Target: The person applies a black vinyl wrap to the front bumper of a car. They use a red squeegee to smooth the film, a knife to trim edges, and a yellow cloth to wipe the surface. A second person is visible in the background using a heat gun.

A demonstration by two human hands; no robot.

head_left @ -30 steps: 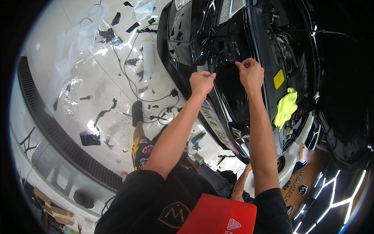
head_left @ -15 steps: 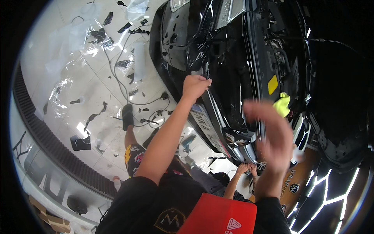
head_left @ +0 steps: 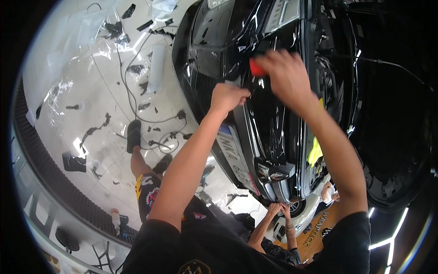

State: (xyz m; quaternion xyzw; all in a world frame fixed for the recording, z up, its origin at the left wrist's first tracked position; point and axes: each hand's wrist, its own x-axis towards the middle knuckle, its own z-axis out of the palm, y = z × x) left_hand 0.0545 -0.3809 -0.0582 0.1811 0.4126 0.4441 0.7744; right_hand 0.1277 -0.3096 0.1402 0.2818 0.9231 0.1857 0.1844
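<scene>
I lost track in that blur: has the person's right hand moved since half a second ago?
Yes, forward: the right hand is now much closer to the car's headlight, holding a small red object.

Yr red scraper (head_left: 257, 67) is in yr R hand (head_left: 289, 77), slightly blurred, nr the car front (head_left: 269, 114); contact unclear. Car front's glossy blk w/ bright streaks.

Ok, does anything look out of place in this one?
Yes, the floor: torn black scraps and crumpled clear film lie scattered left of the black car, with a cord looping loosely among them. It looks odd because the debris is strewn about, not gathered up.
</scene>
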